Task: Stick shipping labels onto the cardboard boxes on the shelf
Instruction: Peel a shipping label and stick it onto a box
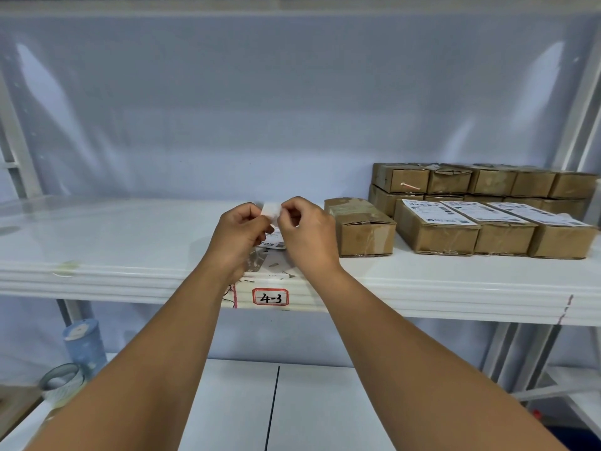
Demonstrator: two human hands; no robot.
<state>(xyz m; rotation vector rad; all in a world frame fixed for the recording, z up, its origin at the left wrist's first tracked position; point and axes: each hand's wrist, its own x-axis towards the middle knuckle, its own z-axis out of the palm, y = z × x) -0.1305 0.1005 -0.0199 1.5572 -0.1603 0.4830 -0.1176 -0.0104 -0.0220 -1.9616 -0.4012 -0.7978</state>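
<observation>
Both hands are raised over the middle of the white shelf (130,255). My left hand (239,232) and my right hand (305,229) pinch a white shipping label (271,211) between them at its top edge; its printed lower part hangs between the hands. To the right lies an unlabelled cardboard box (361,229). Beyond it stand three boxes in a row with labels (439,213) stuck on top. Behind them are stacked plain cardboard boxes (481,180).
A tag reading 4-3 (270,297) is stuck on the shelf's front edge, with torn paper scraps (276,268) above it. A blue cylinder (85,343) and a tape roll (63,382) stand at the lower left. A white table (309,405) lies below.
</observation>
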